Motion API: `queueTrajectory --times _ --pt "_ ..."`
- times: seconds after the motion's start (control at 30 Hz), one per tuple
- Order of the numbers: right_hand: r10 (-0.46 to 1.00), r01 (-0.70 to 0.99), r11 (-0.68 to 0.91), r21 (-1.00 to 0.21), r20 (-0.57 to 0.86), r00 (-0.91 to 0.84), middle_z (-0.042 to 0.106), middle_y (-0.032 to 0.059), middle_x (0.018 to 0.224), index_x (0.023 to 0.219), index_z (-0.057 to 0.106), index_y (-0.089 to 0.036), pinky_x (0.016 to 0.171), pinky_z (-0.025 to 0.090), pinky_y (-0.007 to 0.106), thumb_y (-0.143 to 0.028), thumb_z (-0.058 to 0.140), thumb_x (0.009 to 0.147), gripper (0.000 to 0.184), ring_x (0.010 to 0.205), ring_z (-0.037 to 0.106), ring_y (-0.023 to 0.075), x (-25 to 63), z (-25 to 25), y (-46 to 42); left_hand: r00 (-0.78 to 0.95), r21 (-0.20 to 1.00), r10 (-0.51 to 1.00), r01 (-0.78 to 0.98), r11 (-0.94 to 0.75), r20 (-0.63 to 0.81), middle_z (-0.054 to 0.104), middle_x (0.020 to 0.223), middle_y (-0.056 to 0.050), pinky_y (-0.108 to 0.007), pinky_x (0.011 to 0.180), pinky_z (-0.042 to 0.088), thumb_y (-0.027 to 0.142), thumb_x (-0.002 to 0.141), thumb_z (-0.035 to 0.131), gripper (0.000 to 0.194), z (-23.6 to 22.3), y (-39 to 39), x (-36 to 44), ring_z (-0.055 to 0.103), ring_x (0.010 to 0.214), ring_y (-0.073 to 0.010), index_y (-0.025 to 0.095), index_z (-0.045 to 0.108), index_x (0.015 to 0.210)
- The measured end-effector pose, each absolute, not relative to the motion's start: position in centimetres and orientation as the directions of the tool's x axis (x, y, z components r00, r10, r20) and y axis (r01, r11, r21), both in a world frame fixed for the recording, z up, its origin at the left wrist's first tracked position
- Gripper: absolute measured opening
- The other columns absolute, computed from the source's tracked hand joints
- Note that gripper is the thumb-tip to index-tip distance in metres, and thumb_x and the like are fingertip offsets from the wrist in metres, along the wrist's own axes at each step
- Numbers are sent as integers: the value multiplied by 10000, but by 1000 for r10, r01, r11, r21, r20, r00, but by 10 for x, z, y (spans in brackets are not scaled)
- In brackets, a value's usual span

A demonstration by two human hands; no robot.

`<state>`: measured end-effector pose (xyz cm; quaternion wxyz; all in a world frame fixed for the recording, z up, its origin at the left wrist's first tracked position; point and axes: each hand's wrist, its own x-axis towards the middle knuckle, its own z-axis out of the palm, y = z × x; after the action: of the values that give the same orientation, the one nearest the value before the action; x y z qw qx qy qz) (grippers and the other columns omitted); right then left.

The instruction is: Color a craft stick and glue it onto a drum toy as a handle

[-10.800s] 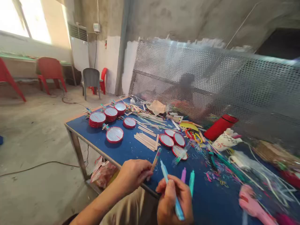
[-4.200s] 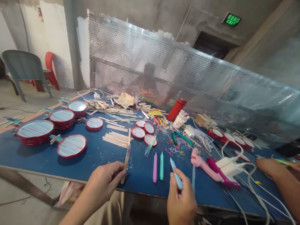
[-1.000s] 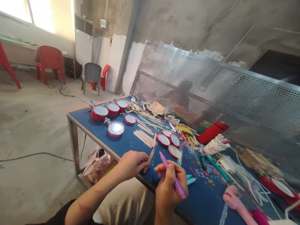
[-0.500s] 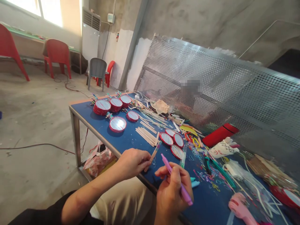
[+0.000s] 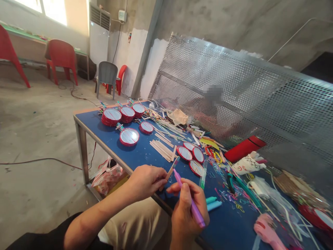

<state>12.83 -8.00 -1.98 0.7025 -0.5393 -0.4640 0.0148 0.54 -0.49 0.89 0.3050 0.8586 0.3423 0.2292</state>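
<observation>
My left hand pinches a flat wooden craft stick with coloured marks near its tip, held tilted above the near edge of the blue table. My right hand grips a purple marker like a pen, its tip touching the stick's upper part. A teal marker and a light blue marker lie on the table just right of my right hand.
Red-rimmed round discs and loose wooden sticks lie further back. A red bottle, a paper cup, pliers, rubber bands and a pink glue gun crowd the right. A perforated metal screen stands behind, a person beyond it.
The purple marker's tip has moved left onto the stick in my left hand. The view has shifted slightly; both hands stay at the table's near edge.
</observation>
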Motion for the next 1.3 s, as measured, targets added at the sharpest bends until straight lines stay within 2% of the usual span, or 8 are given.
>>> queueTrajectory --times 0.87,1.3 --pt "519 495 399 -772 635 573 612 -25 632 861 627 -173 525 455 237 -312 564 910 161 528 581 117 125 -18 -81 663 663 719 443 -604 211 729 755 17 -201 573 351 222 906 575 129 7 -5 5 625 653 -133 211 703 904" --pt "526 526 356 -772 631 571 602 -34 607 825 624 -167 540 441 218 -319 553 917 191 537 563 102 125 -19 -82 668 666 718 446 -597 196 729 772 17 -190 583 357 162 880 585 119 11 -6 5 624 672 -127 196 698 882"
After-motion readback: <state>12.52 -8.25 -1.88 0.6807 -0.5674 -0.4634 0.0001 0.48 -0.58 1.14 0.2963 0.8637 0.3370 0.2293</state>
